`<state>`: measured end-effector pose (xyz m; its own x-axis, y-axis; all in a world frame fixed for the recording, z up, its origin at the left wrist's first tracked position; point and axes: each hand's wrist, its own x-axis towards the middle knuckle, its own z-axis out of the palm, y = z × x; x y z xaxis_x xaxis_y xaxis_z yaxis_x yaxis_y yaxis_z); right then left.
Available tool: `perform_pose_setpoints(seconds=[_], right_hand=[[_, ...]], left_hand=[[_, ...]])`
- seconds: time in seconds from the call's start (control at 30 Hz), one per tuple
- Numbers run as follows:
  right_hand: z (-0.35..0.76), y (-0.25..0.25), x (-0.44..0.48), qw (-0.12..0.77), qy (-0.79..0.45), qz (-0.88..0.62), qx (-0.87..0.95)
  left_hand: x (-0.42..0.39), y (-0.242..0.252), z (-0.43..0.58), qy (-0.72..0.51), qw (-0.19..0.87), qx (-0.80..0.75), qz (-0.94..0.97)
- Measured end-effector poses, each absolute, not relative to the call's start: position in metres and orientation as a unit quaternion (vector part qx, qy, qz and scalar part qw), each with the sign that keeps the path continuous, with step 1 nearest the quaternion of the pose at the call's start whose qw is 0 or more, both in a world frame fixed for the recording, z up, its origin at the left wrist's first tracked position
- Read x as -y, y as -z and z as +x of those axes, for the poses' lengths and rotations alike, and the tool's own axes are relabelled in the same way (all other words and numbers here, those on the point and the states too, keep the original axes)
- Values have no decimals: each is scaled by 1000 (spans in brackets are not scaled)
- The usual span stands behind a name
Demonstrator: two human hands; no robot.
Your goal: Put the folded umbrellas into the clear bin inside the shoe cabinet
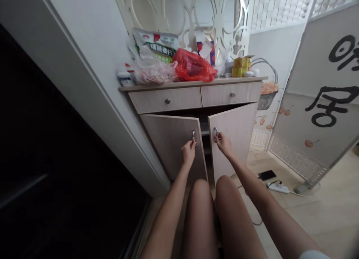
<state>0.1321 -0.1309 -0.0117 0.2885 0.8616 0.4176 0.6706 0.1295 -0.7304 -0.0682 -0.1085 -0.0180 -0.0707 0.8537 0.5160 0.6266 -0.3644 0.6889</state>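
A pale wood-grain cabinet stands in front of me, its left door (174,143) and right door (235,135) both partly open, with a dark gap and shelves between them. My left hand (189,151) is closed on the left door's metal handle (193,134). On the right door, my right hand (223,143) pinches the curved metal handle (215,130). Above the doors, the left drawer (182,98) and right drawer (218,95) are closed.
The cabinet top (168,85) bears a red plastic bag (193,65), a clear bag (154,70), a food packet (159,46) and yellow boxes (239,67). A phone (267,175) and power strip (278,187) lie on the floor at right, beside a folding screen (303,113). My knees are close below the doors.
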Motion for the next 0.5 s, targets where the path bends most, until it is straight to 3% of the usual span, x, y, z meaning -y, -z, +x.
perform_pose_setpoints(seconds=[0.5], right_hand=[[109,18,36,466,-57,-644,604]], left_hand=[[51,4,-32,-390,91,-598,695]])
